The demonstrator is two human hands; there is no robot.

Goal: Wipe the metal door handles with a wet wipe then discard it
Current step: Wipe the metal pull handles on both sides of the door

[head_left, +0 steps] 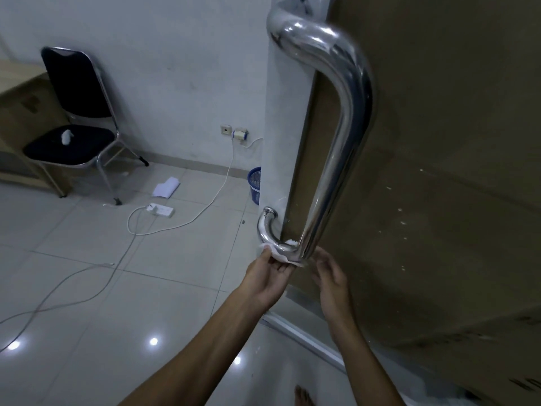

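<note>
At the lower bend of the long polished steel door handle [336, 136], the left hand [268, 276] pinches a crumpled white wet wipe [279, 253] (pressed against the metal) while the right hand [329, 276] hovers beside it, fingers loosely relaxed.

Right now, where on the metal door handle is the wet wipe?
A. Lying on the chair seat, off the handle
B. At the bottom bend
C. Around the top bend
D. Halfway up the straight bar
B: the wet wipe sits against the bottom bend of the metal door handle, with the left hand pinching it from below and the right hand close beside it.
</note>
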